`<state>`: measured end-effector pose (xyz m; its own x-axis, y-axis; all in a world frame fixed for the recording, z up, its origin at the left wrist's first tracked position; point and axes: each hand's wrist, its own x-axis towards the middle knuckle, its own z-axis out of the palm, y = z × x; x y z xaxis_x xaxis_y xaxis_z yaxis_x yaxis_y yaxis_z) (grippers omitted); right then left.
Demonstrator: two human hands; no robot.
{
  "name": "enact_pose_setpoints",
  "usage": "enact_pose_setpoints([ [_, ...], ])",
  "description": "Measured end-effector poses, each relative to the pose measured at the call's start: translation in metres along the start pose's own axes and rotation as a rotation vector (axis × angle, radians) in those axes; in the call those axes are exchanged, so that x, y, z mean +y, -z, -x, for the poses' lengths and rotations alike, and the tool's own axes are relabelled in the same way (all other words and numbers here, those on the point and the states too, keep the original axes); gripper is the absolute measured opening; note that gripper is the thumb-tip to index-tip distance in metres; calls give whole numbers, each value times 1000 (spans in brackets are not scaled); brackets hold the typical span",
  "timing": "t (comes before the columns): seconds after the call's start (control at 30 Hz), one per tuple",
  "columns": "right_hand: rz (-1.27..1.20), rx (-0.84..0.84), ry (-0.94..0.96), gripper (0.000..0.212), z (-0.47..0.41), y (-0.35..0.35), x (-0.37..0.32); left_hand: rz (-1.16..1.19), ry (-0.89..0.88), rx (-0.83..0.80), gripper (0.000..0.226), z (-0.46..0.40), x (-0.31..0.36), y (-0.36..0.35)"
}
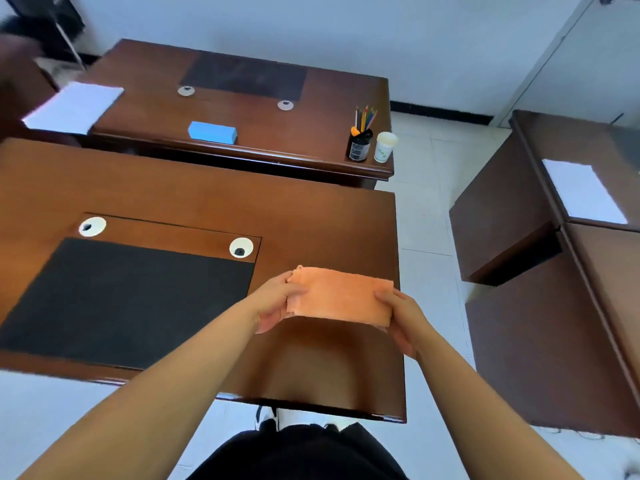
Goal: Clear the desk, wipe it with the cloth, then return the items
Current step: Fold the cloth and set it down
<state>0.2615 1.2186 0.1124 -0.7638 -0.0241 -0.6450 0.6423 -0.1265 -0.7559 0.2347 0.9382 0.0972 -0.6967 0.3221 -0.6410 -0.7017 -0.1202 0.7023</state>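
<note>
A folded orange cloth [339, 296] is held just above the right part of the near brown desk [311, 220]. My left hand [277, 299] grips its left end and my right hand [401, 317] grips its right end. On the far desk [242, 112] stand a blue box [212, 132], a black pen holder with coloured pencils [360, 143], a white paper cup [384, 146] and a stack of white paper [74, 107] at its left edge.
A black desk mat [128, 299] and two white cable grommets [91, 226] [241, 247] lie in the near desk. A third desk [595, 265] at the right carries white paper [581, 192]. White floor tiles run between the desks.
</note>
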Motion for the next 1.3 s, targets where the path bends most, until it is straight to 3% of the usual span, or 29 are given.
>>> enact_pose_setpoints([
  [0.33, 189, -292, -22, 22, -10, -53, -12, 209, -71, 444, 25, 80, -36, 3],
  [0.57, 473, -280, -62, 44, -2, -130, -6, 334, -114, 646, 27, 139, -57, 35],
  [0.8, 637, -337, -127, 47, 13, -232, 2, 425, -147, 689, 39, 191, -73, 106],
  [1.3, 589, -336, -117, 32, 54, -503, 53, 440, -184, 733, 45, 309, -92, 343],
])
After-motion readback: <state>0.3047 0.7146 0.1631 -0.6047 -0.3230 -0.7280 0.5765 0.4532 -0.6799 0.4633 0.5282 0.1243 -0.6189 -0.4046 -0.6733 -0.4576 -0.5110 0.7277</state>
